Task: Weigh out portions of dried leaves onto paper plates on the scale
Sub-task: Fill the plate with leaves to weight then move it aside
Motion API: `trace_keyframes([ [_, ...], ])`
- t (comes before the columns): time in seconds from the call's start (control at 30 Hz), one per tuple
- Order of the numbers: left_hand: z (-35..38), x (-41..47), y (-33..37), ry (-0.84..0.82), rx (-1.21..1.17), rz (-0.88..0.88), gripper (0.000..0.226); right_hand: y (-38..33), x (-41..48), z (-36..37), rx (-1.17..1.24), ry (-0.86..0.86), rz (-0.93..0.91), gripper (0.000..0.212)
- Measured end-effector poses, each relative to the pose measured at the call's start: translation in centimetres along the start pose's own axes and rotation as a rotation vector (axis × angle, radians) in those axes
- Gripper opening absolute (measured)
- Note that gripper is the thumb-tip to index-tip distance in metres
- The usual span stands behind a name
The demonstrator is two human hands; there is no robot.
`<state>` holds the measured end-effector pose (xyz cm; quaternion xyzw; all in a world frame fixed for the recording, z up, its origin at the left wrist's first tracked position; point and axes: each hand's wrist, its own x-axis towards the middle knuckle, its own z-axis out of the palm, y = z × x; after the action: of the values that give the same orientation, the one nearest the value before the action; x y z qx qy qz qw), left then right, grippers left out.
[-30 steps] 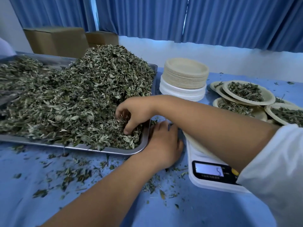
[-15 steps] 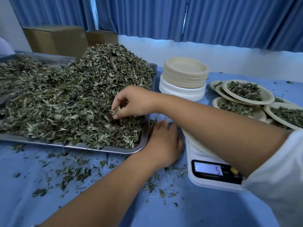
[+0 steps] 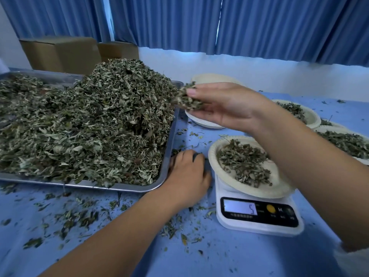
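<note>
Lifts right hand (image 3: 225, 108) off tray (image 3: 165, 176) since earlier, pinching leaves (image 3: 188, 100) to top up plate (image 3: 212, 156) | rests left hand (image 3: 187, 176) loosely curled, holding nothing, on worktop (image 3: 229, 256), likely bracing | reads 5 on scale (image 3: 257, 229) under part-filled plate

We see a metal tray (image 3: 127, 187) on the left, its rim smooth and brightly reflective. The dried leaves (image 3: 89, 126) heaped in it look matt, brittle and crinkled, with paler undersides. On the near right, the scale (image 3: 257, 227) has a smooth white plastic body with a soft sheen, and its dark display panel is glossy. The paper plate (image 3: 259, 193) on it is matt off-white moulded pulp with a faintly rough, crimped rim. The stack of plates (image 3: 205, 122) farther back is the same matt pulp. The blue table cover (image 3: 229, 256) is matt and smooth; cloth or plastic, we cannot tell. Far off, the curtains (image 3: 279, 27) are pleated blue cloth and the boxes (image 3: 60, 54) plain matt cardboard.
</note>
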<state>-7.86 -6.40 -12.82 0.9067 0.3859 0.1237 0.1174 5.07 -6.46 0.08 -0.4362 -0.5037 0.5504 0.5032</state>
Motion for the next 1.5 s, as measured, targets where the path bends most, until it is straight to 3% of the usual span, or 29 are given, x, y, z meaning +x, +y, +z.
trace_keyframes([
  [0.13, 0.1, -0.1, -0.2, 0.005, 0.011, 0.003, 0.044, 0.0, -4.4, -3.7, -0.169, 0.07, -0.016, 0.017],
  [0.23, 0.0, -0.1, -0.2, 0.011, 0.012, 0.011, 0.045, -0.3, -6.7, -5.1, -0.252, 0.152, 0.017, 0.024],
  [0.3, 0.0, -0.1, -0.1, 0.012, 0.009, 0.012, 0.044, -0.9, -7.7, -5.9, -0.447, 0.209, 0.027, 0.025],
  [0.4, 0.0, 0.0, -0.3, 0.01, 0.004, 0.019, 0.043, -2.3, -9.1, -6.4, -0.732, 0.149, 0.046, 0.024],
  [0.7, 0.1, 0.1, -0.5, 0.001, -0.011, 0.024, 0.047, -2.5, -10.1, -6.7, -1.075, -0.036, 0.29, 0.021],
  [0.83, 0.2, 0.2, -0.7, -0.002, -0.011, 0.032, 0.049, -2.5, -10.0, -6.7, -1.291, -0.014, 0.318, 0.024],
  [1.0, 0.3, 0.3, -0.9, -0.009, -0.003, 0.045, 0.049, -2.9, -10.4, -6.4, -1.223, 0.068, 0.147, 0.009],
  [1.27, 0.4, 0.3, -0.9, -0.004, -0.01, 0.034, 0.05, -1.0, -9.3, -5.8, -1.163, -0.075, 0.48, 0.017],
  [1.5, 0.3, 0.3, -1.0, -0.015, 0.002, 0.033, 0.051, -1.6, -9.6, -6.0, -1.114, -0.009, 0.328, 0.02],
])
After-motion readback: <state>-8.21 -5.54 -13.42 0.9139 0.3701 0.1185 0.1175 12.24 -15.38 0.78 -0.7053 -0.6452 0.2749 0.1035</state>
